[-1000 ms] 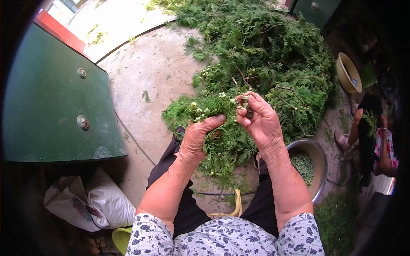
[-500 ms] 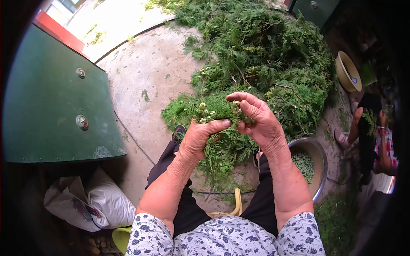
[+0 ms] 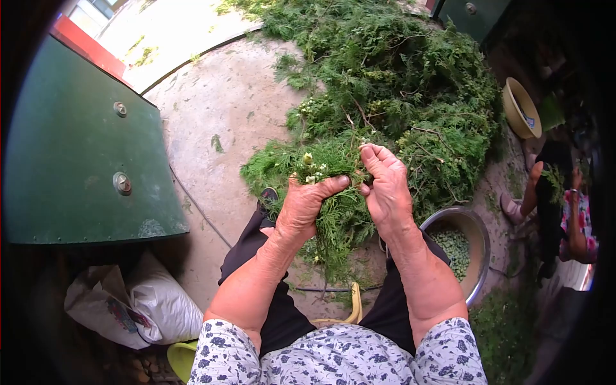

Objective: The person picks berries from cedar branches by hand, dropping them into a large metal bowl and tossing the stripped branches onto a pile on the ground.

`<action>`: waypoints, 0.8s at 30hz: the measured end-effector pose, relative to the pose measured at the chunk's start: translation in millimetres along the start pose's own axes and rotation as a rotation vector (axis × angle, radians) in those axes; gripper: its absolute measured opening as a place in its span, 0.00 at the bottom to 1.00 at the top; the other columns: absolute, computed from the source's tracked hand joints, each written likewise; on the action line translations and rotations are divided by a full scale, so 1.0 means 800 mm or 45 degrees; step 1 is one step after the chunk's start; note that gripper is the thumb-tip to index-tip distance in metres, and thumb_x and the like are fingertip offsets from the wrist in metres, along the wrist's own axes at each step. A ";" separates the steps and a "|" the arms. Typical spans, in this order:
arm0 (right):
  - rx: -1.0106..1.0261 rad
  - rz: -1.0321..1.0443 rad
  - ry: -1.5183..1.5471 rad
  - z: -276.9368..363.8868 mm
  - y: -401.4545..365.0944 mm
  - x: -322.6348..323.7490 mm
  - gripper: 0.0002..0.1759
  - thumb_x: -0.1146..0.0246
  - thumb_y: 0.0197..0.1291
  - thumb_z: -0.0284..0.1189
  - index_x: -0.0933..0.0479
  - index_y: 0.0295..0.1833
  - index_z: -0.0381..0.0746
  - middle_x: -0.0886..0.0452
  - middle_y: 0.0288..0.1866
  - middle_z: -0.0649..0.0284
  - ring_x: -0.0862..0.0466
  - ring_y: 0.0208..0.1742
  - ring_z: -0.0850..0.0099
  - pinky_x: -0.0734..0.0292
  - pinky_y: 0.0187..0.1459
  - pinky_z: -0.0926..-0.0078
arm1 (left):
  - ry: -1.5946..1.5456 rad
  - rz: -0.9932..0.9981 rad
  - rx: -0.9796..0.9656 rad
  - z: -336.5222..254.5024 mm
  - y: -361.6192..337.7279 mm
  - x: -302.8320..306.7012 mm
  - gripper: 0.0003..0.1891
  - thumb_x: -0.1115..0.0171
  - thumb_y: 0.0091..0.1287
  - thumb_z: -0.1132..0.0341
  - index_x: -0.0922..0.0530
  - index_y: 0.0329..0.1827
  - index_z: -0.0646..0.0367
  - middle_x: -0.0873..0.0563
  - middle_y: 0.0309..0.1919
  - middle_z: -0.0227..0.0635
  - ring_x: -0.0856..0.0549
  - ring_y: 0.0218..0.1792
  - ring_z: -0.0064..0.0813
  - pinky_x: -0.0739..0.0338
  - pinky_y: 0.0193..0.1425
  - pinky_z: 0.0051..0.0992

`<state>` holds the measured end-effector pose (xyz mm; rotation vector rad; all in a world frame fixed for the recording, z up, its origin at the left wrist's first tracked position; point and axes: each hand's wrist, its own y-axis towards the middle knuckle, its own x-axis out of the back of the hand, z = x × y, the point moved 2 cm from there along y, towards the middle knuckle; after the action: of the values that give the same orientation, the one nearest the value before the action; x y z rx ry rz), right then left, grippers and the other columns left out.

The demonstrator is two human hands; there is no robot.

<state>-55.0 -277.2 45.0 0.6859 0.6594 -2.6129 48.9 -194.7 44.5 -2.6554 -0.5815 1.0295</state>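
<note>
My left hand [image 3: 307, 204] is closed around a bunch of feathery green sprigs [image 3: 340, 221] with small pale buds at the top. My right hand [image 3: 387, 186] is right beside it, fingers curled and pinching at the top of the same bunch. The sprigs hang down between my knees over the concrete floor. Behind the hands lies a big heap of the same greenery [image 3: 410, 83].
A metal bowl [image 3: 478, 250] with green picked bits sits by my right knee. A green metal door [image 3: 77, 154] lies to the left, white sacks [image 3: 144, 305] below it. Another person [image 3: 564, 205] sits at the right edge, near a yellow bowl [image 3: 523, 109].
My right hand has dropped from the raised buds and closed in against the left hand at the top of the bunch. The left hand has kept its grip.
</note>
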 end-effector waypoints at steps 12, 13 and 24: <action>-0.139 -0.039 0.087 -0.017 0.005 0.010 0.09 0.45 0.65 0.33 0.28 0.43 0.38 0.24 0.31 0.69 0.29 0.24 0.83 0.41 0.17 0.87 | 0.005 0.008 0.022 -0.002 -0.004 -0.004 0.13 0.35 0.53 0.79 0.22 0.43 0.63 0.15 0.36 0.34 0.16 0.37 0.25 0.20 0.41 0.26; -0.035 -0.090 -0.021 -0.016 0.004 0.009 0.09 0.45 0.66 0.33 0.28 0.41 0.38 0.27 0.28 0.70 0.30 0.24 0.82 0.41 0.16 0.87 | 0.027 0.002 0.010 -0.001 -0.005 -0.003 0.14 0.35 0.53 0.79 0.22 0.43 0.63 0.15 0.36 0.33 0.17 0.37 0.25 0.20 0.42 0.26; -0.140 0.092 0.481 0.015 0.025 0.039 0.12 0.47 0.67 0.34 0.30 0.47 0.36 0.26 0.38 0.59 0.28 0.31 0.73 0.32 0.27 0.80 | 0.003 -0.295 0.066 -0.010 0.000 0.018 0.12 0.35 0.59 0.60 0.18 0.38 0.59 0.22 0.24 0.23 0.30 0.22 0.12 0.35 0.26 0.14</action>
<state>-75.9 -306.9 30.4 1.1594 0.8600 -2.3787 64.0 -189.2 41.8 -2.4722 -0.8278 0.9596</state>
